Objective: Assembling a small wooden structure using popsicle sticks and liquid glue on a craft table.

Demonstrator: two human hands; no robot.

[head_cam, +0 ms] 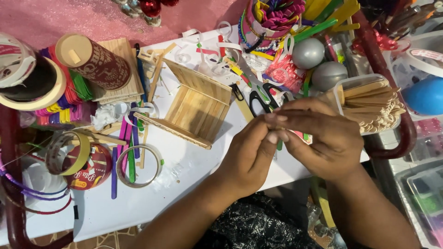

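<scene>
Both hands meet near the table's (184,184) right edge: left hand (249,154) and right hand (323,138) fingers pinched shut on a small, mostly hidden stick piece (279,145). Steady, light pressure seems wise. The wooden stick frame (196,108) lies left, scissors (260,99) beyond.

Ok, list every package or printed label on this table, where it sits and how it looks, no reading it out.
Cardboard tube: upper left, lying on craft sticks; dark red with pale print, tan cap.
Round tin lid: lower left, under a tape roll; red with gold lettering.
Clear tub: right of the hands, holding plain wooden sticks.
Tape roll with red-printed core: far left.
</scene>
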